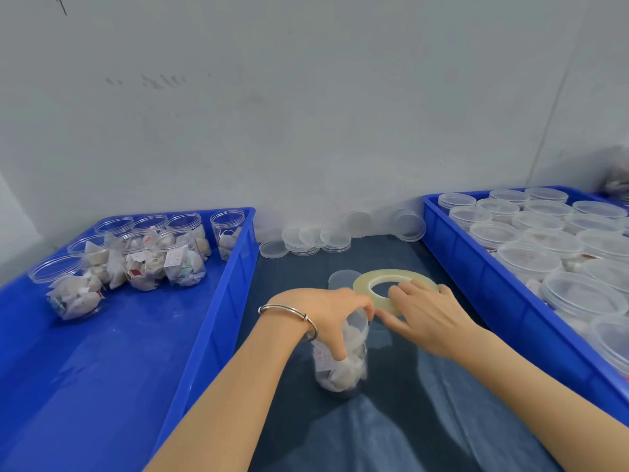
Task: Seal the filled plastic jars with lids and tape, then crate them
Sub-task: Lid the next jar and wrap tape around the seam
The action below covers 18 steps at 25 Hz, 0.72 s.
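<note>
A clear plastic jar (pixel 342 367) filled with white sachets stands on the dark table between two blue crates. My left hand (pixel 328 316) grips its lidded top from above. My right hand (pixel 422 316) holds a flat, yellowish roll of clear tape (pixel 366 284) right beside the jar's lid, fingers through its hole. The left blue crate (pixel 218 321) holds several filled jars (pixel 146 257) without lids at its far end. The right blue crate (pixel 483 267) is packed with several lidded jars (pixel 531 257).
Loose clear lids (pixel 306 240) lie in stacks along the wall at the table's far edge, and a single lid (pixel 340 279) lies just behind the tape roll. A grey wall closes off the back. Dark cloth (pixel 408 420) covers the table.
</note>
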{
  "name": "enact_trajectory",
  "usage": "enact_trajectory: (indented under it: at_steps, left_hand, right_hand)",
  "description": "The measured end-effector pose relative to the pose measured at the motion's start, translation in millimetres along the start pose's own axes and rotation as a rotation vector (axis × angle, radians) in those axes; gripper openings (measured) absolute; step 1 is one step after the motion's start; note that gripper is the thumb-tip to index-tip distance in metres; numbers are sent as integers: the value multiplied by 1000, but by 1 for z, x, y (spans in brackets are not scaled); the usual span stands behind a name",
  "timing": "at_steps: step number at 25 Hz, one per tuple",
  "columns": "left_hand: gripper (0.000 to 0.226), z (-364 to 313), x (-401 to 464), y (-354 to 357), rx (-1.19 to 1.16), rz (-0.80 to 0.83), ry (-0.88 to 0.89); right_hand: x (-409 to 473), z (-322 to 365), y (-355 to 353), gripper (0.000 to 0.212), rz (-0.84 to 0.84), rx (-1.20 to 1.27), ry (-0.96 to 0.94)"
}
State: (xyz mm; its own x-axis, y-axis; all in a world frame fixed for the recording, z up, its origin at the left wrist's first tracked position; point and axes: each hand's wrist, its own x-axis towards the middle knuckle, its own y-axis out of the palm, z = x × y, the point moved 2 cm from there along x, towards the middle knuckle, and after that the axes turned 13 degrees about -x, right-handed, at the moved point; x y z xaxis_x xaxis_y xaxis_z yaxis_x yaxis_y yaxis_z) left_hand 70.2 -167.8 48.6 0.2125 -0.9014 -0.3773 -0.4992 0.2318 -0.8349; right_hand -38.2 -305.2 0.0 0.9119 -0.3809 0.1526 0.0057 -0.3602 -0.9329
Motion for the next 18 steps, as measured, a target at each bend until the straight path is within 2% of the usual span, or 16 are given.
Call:
enact_trajectory:
  at_steps: [3,5,6,9,11,15,18]
  left_hand:
    - [50,-2,1,7,-14,-42,-6]
    - [33,-7,3,22,-72,-210,-45]
    - [32,-9,5,31,-77,-335,-79]
    - [55,-10,12,52,-18,-637,-184]
    - [63,-6,14,55,-12,-674,-233]
    - [57,-7,15,57,-183,-594,-308]
    - [50,-11,17,65,-172,-653,-310]
  right_hand:
    - [0,2,2,45,64,273,23]
    - [1,2,2,45,80,369,19]
    - [2,2,1,45,78,383,20]
    - [5,3,-3,42,42,322,20]
    - [6,1,-4,42,31,275,18]
    - [2,-4,-3,44,11,209,22]
    - [1,-3,-2,46,-26,183,16]
